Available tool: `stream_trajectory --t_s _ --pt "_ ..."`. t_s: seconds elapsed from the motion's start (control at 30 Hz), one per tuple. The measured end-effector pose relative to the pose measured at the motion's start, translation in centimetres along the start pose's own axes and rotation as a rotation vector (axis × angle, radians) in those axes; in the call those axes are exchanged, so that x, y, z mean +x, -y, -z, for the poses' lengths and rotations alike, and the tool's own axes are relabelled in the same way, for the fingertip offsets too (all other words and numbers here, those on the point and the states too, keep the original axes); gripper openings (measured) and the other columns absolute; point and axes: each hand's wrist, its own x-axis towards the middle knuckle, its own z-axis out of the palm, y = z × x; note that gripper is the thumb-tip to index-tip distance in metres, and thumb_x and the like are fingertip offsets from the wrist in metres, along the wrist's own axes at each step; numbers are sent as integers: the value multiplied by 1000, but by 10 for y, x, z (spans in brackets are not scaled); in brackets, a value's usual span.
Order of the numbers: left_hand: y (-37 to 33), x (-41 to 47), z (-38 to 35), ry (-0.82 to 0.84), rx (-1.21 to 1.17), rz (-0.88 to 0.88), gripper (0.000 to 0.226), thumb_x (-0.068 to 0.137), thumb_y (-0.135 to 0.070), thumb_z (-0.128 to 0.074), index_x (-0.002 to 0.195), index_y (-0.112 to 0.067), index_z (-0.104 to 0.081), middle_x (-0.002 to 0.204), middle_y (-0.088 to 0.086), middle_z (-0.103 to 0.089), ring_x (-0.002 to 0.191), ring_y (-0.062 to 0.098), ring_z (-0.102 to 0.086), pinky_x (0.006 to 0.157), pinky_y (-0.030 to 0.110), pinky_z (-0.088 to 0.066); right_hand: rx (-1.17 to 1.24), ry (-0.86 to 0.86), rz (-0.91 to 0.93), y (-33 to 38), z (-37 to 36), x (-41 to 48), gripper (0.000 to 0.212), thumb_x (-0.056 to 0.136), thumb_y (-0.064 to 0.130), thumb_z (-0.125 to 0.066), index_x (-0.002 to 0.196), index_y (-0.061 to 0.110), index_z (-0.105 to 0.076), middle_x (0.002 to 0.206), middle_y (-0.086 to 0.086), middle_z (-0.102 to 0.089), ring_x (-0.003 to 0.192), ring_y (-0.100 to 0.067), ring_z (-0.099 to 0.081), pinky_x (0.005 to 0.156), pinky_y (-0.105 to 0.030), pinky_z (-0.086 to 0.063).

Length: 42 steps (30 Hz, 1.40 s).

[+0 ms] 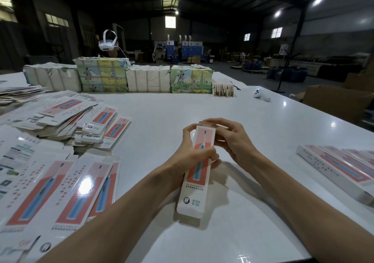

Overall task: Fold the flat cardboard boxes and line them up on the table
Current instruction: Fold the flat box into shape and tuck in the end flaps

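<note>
I am working over a wide white table [182, 109], which is carrying everything shown. On its left side a loose heap of flat boxes [60, 125] is lying spread and overlapping, waiting to be folded. At its right edge a row of folded boxes [342, 169] is lying side by side, each touching the next. Between the two, just in front of me, the box in hand [197, 183] is being held over the table, printed face up, one end pointing toward me. My left hand [194, 151] is gripping it round the middle, fingers curled over the top face. My right hand [232, 139] is curling over the far end, fingertips and thumb pinching there. Whether that end flap is tucked I cannot tell, since the fingers are covering it. I am judging the step as closing the far end of a box already opened into shape. The next move is calling for a firm tuck of that flap, then closing the near end, which appears untucked, then laying the box parallel beside the row at right.
</note>
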Motion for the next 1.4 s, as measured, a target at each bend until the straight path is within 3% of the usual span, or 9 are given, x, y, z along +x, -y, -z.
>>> stream_trajectory --t_s 0.07,0.23,0.4,0.77,1.07,1.2,1.33,1.4 --pt "-1 -1 2 -1 33 10 83 91 -19 -79 141 -47 -20 110 13 -68 78 21 -76 66 25 -60 46 36 -17 2 0 0 33 104 1 -46 120 5 -74 118 -11 -78 110 -32 -75 81 -35 -64" --pt "-2 -5 5 30 27 8 81 92 -17 -76 139 -47 -18 98 13 -71 70 16 -75 64 24 -59 88 6 -86 3 -5 0 34 104 35 -62 112 8 -80 112 -14 -78 105 -30 -76 78 -33 -63" --pt "3 0 2 18 58 -16 81 89 -17 -80 136 -47 -22 105 13 -67 69 14 -75 62 22 -58 113 -52 -123 2 -2 1 18 102 16 -67 109 6 -81 105 -15 -79 99 -28 -78 71 -32 -63" --pt "5 0 0 -11 40 -94 94 76 -19 -84 123 -69 -21 109 12 -64 70 19 -77 63 24 -60 143 -83 -180 5 1 2 20 102 10 -63 107 4 -81 106 -16 -78 94 -27 -77 70 -34 -63" --pt "9 0 -3 -8 63 -144 85 81 -18 -82 131 -58 -26 108 9 -63 71 19 -77 63 24 -60 110 -69 -177 5 2 1 22 101 8 -61 98 4 -83 97 -14 -79 89 -27 -78 68 -32 -63" --pt "8 2 -3 -31 92 -139 82 84 -18 -82 132 -55 -25 104 6 -64 71 16 -77 62 22 -59 113 -29 -166 4 3 2 22 101 9 -62 103 5 -83 105 -17 -78 98 -30 -78 73 -33 -64" --pt "5 1 0 -66 52 -109 90 74 -28 -80 136 -60 -23 110 8 -62 78 21 -77 65 23 -60 147 62 -147 4 2 3 23 103 18 -62 111 9 -82 115 -14 -77 111 -28 -75 83 -32 -62" --pt "4 2 3 -76 38 -101 89 74 -29 -81 139 -53 -26 110 8 -63 78 22 -76 66 25 -61 130 88 -124 2 0 2 20 102 19 -66 112 13 -82 116 -13 -77 112 -28 -74 88 -34 -62"
